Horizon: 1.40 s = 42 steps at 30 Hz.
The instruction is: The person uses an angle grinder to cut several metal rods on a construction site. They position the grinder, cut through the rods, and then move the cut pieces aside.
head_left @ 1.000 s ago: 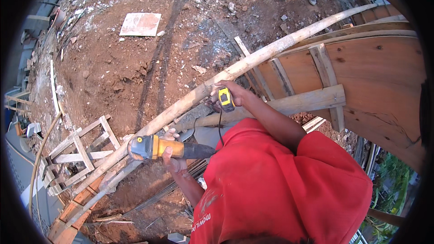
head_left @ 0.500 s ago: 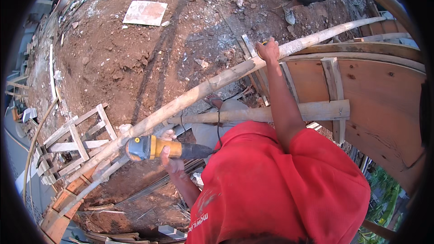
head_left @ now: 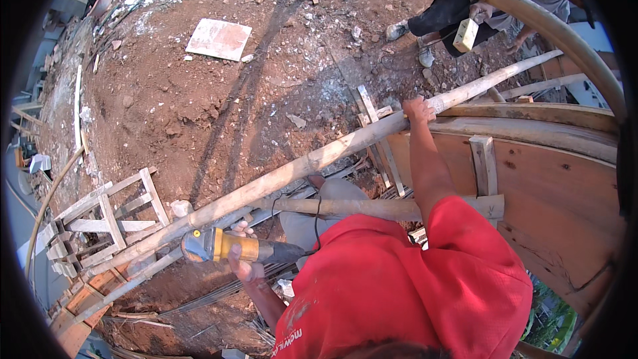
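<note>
A yellow and black angle grinder (head_left: 234, 245) is gripped in my left hand (head_left: 244, 262), with its blue-grey head pointing left, just below the long bamboo pole (head_left: 319, 156). Whether its disc touches anything cannot be made out. My right hand (head_left: 419, 110) is closed over the same pole farther up to the right. That pole runs diagonally from lower left to upper right. A shorter pole (head_left: 372, 209) crosses in front of my body, and the grinder's dark cord hangs over it.
Curved plywood formwork (head_left: 551, 193) with timber ribs fills the right side. A wooden frame (head_left: 113, 216) stands at the left. At upper right a co-worker crouches, holding a pale block (head_left: 466, 35), behind an arching pole (head_left: 525, 10). A flat board (head_left: 219, 39) lies on the rubble-strewn soil.
My right hand has come down onto the pole; the small yellow item at its fingers no longer shows. The grinder sits slightly lower. More of the co-worker has come into view.
</note>
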### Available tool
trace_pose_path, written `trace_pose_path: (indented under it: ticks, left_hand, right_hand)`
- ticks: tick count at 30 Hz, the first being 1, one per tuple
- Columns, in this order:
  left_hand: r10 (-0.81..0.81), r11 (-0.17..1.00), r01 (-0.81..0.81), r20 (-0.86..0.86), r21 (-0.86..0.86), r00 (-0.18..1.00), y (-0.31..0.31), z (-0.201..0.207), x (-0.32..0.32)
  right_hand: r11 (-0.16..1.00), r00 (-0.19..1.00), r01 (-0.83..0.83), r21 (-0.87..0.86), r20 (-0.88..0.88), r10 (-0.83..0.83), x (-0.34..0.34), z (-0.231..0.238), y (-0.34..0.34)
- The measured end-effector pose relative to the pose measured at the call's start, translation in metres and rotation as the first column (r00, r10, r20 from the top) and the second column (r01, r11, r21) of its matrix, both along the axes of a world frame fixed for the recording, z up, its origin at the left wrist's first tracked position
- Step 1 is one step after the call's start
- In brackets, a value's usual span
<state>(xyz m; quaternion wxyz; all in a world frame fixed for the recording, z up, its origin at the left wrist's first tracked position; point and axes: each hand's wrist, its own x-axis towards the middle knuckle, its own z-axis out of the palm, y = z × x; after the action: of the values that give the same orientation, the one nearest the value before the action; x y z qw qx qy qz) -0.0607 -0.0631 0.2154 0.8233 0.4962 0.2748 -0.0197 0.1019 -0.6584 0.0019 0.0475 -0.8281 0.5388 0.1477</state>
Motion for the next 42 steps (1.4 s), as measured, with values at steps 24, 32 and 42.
trace_pose_path:
  ticks: [24,32,42]
  left_hand:
    - [-0.302,0.921,0.312,0.079,-0.235,0.950,-0.094,0.030,0.118]
    - [-0.333,0.871,0.352,0.116,-0.342,0.936,-0.124,0.029,0.137]
    - [-0.162,0.829,0.219,0.153,-0.515,0.975,-0.123,0.047,0.124]
  right_hand:
    - [0.456,0.111,-0.509,0.730,0.580,-0.807,0.108,0.082,0.040]
    - [-0.221,0.606,-0.723,0.655,0.449,-0.657,0.025,0.184,0.197]
    - [-0.516,0.900,-0.432,0.740,0.315,-0.302,-0.022,0.196,0.274]
